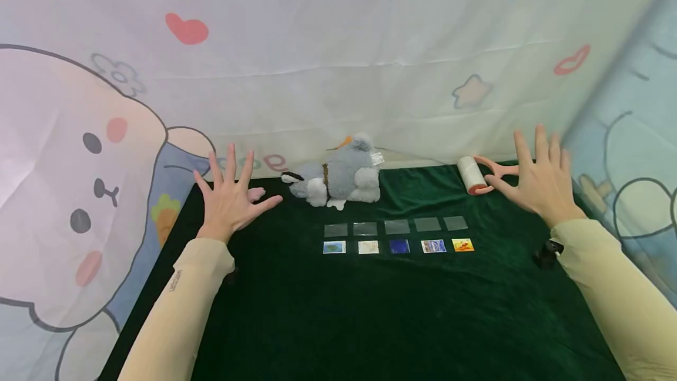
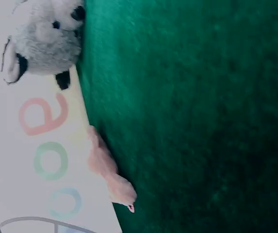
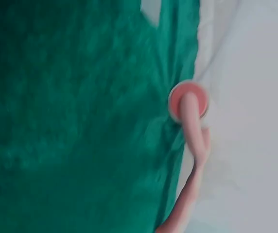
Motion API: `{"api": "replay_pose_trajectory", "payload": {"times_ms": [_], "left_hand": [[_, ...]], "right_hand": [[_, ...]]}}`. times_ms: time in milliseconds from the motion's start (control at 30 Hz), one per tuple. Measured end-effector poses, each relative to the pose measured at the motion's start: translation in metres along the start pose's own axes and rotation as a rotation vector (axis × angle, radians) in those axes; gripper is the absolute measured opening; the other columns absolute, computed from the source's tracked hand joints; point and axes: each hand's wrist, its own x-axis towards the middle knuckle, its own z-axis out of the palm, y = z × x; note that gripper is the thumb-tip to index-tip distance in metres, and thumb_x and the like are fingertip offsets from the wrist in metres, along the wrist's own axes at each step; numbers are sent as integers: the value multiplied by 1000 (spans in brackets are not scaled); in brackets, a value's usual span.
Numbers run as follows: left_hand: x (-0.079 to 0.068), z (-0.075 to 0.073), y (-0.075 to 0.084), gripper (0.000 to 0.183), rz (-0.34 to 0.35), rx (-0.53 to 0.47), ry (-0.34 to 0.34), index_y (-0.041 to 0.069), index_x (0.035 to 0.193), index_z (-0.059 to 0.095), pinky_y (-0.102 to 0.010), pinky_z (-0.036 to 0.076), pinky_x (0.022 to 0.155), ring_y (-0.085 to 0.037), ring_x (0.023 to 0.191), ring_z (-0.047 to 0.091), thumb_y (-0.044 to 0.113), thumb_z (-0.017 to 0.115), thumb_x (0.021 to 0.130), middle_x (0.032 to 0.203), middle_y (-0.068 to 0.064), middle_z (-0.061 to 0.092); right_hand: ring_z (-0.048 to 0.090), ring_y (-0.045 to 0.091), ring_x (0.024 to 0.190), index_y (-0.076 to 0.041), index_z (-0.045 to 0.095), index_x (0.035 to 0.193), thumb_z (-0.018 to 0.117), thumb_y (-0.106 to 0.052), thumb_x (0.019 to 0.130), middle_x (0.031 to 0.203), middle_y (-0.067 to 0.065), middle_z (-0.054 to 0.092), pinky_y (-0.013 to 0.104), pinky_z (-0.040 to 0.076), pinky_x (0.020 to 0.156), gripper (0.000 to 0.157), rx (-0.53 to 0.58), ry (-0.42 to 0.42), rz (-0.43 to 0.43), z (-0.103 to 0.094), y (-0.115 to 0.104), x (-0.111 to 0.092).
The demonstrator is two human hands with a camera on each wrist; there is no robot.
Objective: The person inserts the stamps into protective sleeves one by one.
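Both hands are raised over the dark green cloth with fingers spread, holding nothing. My left hand (image 1: 226, 203) is nearest a small pink object (image 2: 107, 170) at the cloth's back left edge, partly hidden behind it in the head view. At the far right, my right hand (image 1: 545, 184) is beside a lint roller (image 1: 471, 175) with a white roll and pink handle; the thumb overlaps the handle in the head view. Between the hands, several small stamp-like picture cards (image 1: 335, 247) lie in a row. Behind them runs a row of several transparent plastic sleeves (image 1: 396, 227).
A grey plush toy (image 1: 344, 178) lies on its side at the back edge, against a white printed curtain (image 1: 328, 93). The cloth (image 1: 381, 316) covers the table. A patterned curtain (image 1: 634, 151) also hangs along the right side.
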Motion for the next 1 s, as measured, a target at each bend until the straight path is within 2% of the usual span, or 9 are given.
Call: {"api": "replay_pose_trajectory", "payload": {"times_ms": [133,300,367,467,567,667,733,833,1000], "left_hand": [[-4,-6,4,114,-5,-85,-11,29,170,8,-82,-1,114,-45,159,-14,91,50,84,177,-8,-10],[-11,-15,16,101,1,-224,-52,28,170,12,-76,8,120,-45,161,0,81,50,93,177,-9,-4],[-16,-17,22,96,14,-269,-68,28,170,14,-71,16,121,-44,161,8,77,51,96,177,-11,1],[-22,-19,32,88,20,-325,-89,27,169,22,-67,28,119,-40,151,40,73,51,99,176,-12,13],[-26,-19,44,80,21,-376,-86,23,164,37,-70,30,116,-38,142,52,69,51,100,171,-12,30],[-30,-15,54,71,56,-413,-55,16,154,53,-73,25,115,-40,142,49,64,54,101,160,-12,48],[-32,-11,59,65,78,-450,-51,13,146,60,-71,26,115,-39,142,48,60,55,102,154,-14,53],[-36,-5,65,55,95,-532,-75,11,137,68,-65,34,115,-38,139,50,54,56,104,153,-13,52],[-36,5,74,37,120,-717,-116,11,124,74,-54,54,97,-32,117,67,40,68,103,143,-11,60]], "right_hand": [[31,64,143,-10,25,167,74,-55,92,170,29,18,80,32,104,100,90,40,-37,-5,-13,-7],[43,59,135,-6,41,159,76,-42,95,160,29,40,76,39,101,81,186,40,-42,-15,-42,-16],[47,53,133,-8,47,155,79,-37,94,155,26,47,72,44,94,75,235,51,-52,-18,-55,-21],[55,46,121,-12,50,154,81,-29,93,148,24,54,63,49,83,70,320,64,-80,-19,-74,-28],[62,41,111,-9,51,153,78,-23,96,142,23,60,59,51,79,65,415,49,-102,-19,-92,-34],[69,39,104,-3,51,150,75,-20,98,134,22,66,59,55,81,59,489,4,-116,-18,-110,-41],[72,33,97,-4,50,150,72,-21,101,124,19,70,55,58,76,56,539,-45,-119,-16,-121,-45],[72,23,92,-10,51,150,69,-23,104,117,10,73,46,60,75,51,615,-134,-111,-13,-139,-50],[69,11,84,-13,58,142,68,-24,105,105,-2,74,33,56,71,41,748,-260,-110,-6,-171,-54]]}}
